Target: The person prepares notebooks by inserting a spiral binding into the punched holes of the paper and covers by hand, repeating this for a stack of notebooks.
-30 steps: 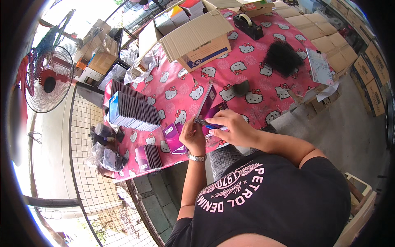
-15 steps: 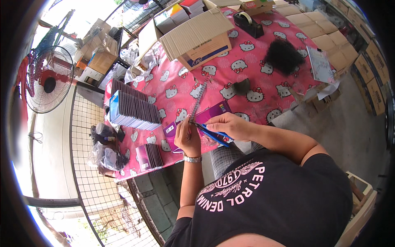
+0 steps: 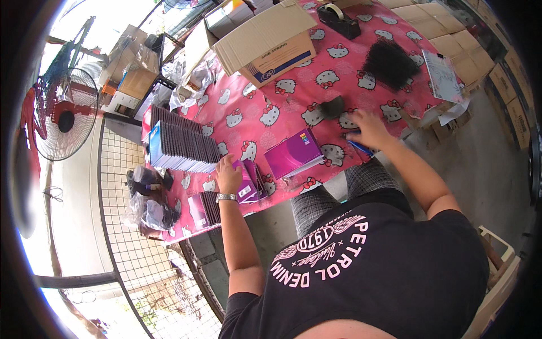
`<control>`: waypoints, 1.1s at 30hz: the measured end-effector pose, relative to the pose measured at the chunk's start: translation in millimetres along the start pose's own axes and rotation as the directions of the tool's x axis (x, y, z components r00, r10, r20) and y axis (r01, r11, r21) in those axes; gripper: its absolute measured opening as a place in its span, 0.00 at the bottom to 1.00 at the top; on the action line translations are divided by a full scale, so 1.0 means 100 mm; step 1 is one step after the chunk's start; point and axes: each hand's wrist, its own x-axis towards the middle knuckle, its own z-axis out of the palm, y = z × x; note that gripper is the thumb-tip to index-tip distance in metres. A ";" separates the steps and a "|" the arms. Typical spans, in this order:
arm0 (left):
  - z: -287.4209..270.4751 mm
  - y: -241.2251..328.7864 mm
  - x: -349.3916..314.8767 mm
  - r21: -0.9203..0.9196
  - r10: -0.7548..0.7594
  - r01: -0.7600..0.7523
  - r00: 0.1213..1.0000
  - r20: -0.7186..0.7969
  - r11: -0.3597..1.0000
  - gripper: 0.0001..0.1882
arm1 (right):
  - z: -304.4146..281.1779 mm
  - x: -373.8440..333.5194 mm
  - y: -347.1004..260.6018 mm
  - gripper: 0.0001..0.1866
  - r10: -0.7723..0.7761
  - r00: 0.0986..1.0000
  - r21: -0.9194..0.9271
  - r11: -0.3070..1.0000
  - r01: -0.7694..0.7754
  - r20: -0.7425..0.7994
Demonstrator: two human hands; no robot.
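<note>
My left hand [image 3: 228, 178] is at the left of the table, fingers extended, beside a few small purple notebooks [image 3: 247, 187]; whether it touches them is unclear. Over on the right, my right hand [image 3: 371, 130] is slightly blurred, with its fingers apart. Blue-handled pliers [image 3: 360, 148] lie just under its palm on the table's near edge. Between my hands rests a purple notebook [image 3: 293, 152], with a row of holes along its near edge. A dark grey lump [image 3: 331, 107] sits beyond the right hand.
Spiral-bound notebooks [image 3: 180, 147] stand in rows at the left, with a smaller bound stack [image 3: 204, 209] nearer me. An open carton [image 3: 276, 53], a tape dispenser [image 3: 339, 21] and a pile of black coils [image 3: 391, 65] occupy the far side. A fan [image 3: 66, 120] stands left.
My hands have moved apart, the left toward the small notebooks, the right away with the pliers, which it has let go. The spiral coil between them is no longer seen; the purple notebook is uncovered.
</note>
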 end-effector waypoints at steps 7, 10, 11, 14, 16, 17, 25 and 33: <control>-0.31 1.63 -0.12 -0.305 0.499 -0.528 0.849 -0.172 0.793 0.19 | -0.06 0.50 1.37 0.12 0.335 0.901 -0.363 0.832 -0.420 -0.275; -0.24 2.00 -0.53 -0.145 0.656 -0.645 0.754 0.033 0.750 0.20 | 0.06 0.66 1.41 0.10 0.245 0.955 -0.491 0.819 -0.296 -0.167; -0.18 2.05 -0.58 0.024 0.688 -0.688 0.726 0.024 0.725 0.17 | 0.06 0.67 1.46 0.09 0.224 0.966 -0.519 0.815 -0.259 -0.131; -0.20 1.96 -0.55 -0.095 0.674 -0.670 0.739 0.014 0.736 0.15 | -0.05 0.76 1.38 0.08 0.318 0.948 -0.416 0.859 -0.299 -0.026; -0.36 1.96 -0.45 -0.242 0.680 -0.654 0.732 0.038 0.717 0.15 | -0.20 0.77 1.33 0.07 0.335 0.926 -0.211 0.906 -0.367 -0.174; -0.39 1.92 -0.39 -0.255 0.685 -0.660 0.729 0.009 0.706 0.16 | -0.27 0.79 1.28 0.07 0.348 0.905 -0.102 0.919 -0.381 -0.243; -0.36 2.03 -0.24 -0.064 0.576 -0.590 0.803 -0.151 0.805 0.14 | -0.67 0.59 -0.61 0.15 -0.149 0.976 0.655 0.724 0.217 -0.159; -0.30 2.03 -0.17 -0.065 0.577 -0.602 0.787 -0.217 0.796 0.10 | -0.73 0.65 -1.00 0.10 -0.204 0.942 0.648 0.686 0.332 -0.266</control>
